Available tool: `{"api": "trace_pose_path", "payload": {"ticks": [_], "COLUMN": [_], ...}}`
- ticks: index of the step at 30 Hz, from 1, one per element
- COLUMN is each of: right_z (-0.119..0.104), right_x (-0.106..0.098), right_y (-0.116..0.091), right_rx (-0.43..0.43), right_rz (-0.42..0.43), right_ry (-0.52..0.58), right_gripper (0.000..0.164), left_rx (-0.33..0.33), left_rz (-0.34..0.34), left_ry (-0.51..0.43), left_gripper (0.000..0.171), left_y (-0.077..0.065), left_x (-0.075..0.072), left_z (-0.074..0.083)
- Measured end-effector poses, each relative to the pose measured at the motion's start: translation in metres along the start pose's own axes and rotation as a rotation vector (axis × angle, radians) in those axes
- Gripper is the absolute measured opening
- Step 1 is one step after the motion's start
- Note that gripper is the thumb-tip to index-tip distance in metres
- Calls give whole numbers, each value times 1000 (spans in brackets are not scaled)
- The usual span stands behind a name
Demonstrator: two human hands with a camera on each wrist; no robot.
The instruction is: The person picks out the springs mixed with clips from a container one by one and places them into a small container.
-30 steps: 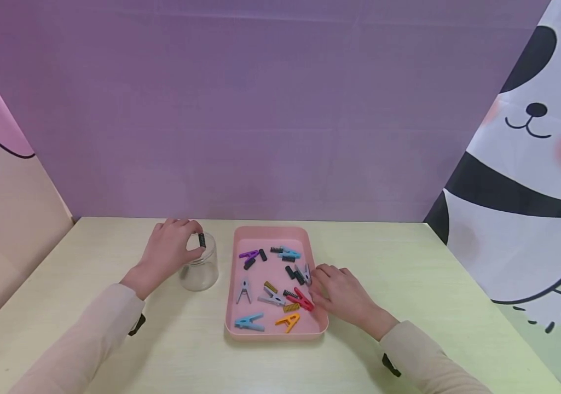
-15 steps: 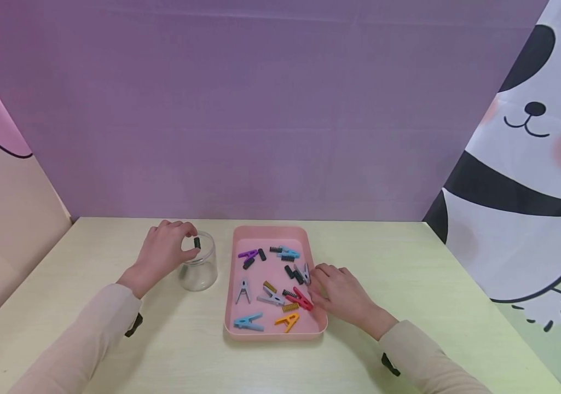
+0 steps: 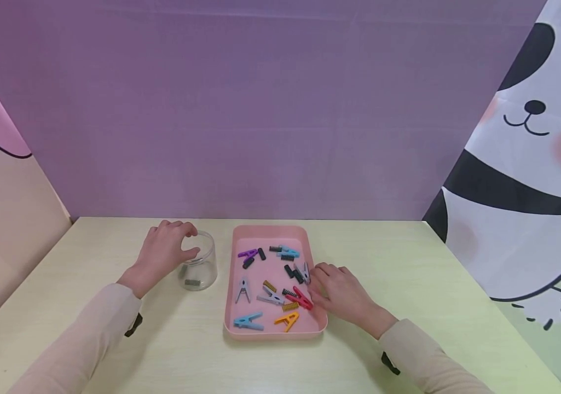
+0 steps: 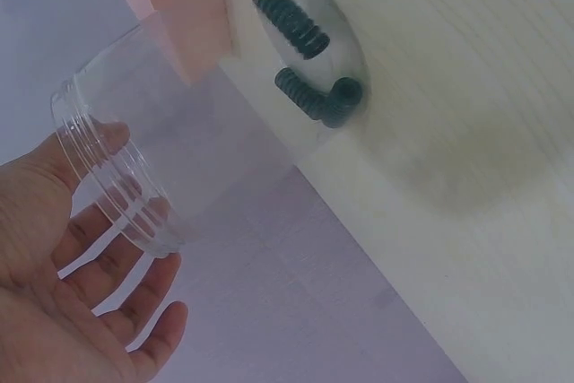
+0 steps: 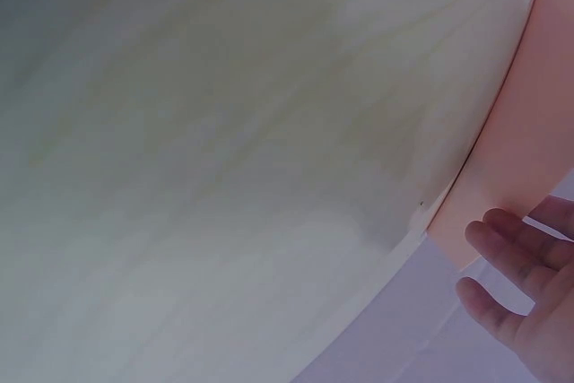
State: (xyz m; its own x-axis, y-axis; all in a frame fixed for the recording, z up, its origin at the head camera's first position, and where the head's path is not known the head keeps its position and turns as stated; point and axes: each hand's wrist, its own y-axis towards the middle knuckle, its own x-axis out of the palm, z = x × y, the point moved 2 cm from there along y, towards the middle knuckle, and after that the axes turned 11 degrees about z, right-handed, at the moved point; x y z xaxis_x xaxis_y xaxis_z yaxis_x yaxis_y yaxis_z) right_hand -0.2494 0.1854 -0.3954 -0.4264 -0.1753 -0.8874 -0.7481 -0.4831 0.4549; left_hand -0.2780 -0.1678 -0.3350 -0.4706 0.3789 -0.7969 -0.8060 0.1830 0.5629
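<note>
At the mouth of a clear glass jar (image 3: 206, 269), my left hand (image 3: 164, 251) has thumb and fingers spread apart with nothing between them. Dark coil springs lie on the jar's bottom: one spring (image 4: 291, 21) by itself, a second spring (image 4: 300, 94) against a third spring (image 4: 342, 102). My right hand (image 3: 341, 293) rests at the right side of the pink tray (image 3: 275, 334), its loosely bent fingertips (image 5: 489, 244) against the outer wall in the right wrist view. Part of that hand overlaps the tray's rim in the head view.
Inside the tray lie a purple clip (image 3: 248, 254), a yellow clip (image 3: 287, 320), a red clip (image 3: 300, 299), blue and grey clips, and several black and brass springs. A purple backdrop (image 3: 260, 109) stands behind the pale table (image 3: 162, 350).
My left hand moved slightly left, then its fingers let go of the black spring, which now lies on the jar's bottom. The right hand has stayed at the tray.
</note>
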Motion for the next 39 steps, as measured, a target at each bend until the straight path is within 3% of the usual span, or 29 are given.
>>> {"api": "trace_pose_path", "payload": {"ticks": [12,23,39], "right_z": [-2,-1,-1], "right_x": [-3,-2,-2], "right_y": [2,1,1], "right_rx": [-1,2,-2], "right_rz": [0,-2,2], "right_ry": [1,3,11], "right_gripper": [41,41,39], "left_rx": [16,91,227], "left_rz": [42,38,10], "left_ry": [3,-10,54], "left_gripper": [27,30,27], "left_y": [4,10,12], "left_x": [-4,-5,16], "left_z": [4,28,61]}}
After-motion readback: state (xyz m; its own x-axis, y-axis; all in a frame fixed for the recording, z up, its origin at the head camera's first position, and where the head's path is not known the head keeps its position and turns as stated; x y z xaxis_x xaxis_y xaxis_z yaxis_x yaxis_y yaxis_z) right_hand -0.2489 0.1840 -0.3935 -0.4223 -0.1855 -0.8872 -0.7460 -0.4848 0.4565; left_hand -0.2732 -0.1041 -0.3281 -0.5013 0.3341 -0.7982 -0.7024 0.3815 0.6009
